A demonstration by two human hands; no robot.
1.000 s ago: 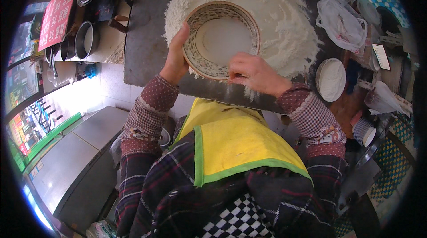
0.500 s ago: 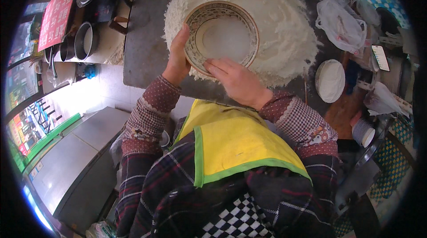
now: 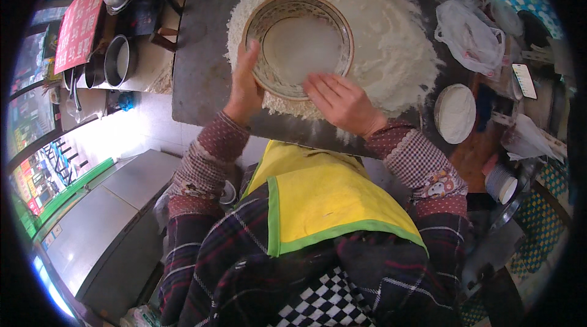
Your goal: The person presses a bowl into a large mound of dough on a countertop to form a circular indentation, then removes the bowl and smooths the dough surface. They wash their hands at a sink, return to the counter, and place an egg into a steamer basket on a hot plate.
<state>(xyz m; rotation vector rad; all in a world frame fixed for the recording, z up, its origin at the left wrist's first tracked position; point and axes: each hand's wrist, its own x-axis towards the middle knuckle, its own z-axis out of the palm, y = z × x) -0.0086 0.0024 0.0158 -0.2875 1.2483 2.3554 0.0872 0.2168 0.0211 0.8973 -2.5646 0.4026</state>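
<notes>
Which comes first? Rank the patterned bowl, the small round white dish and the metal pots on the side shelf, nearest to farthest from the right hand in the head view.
1. Patterned bowl: touched by the right hand, on the flour.
2. Small round white dish: to the hand's right, at the table's edge.
3. Metal pots: far left, beyond the table.
</notes>
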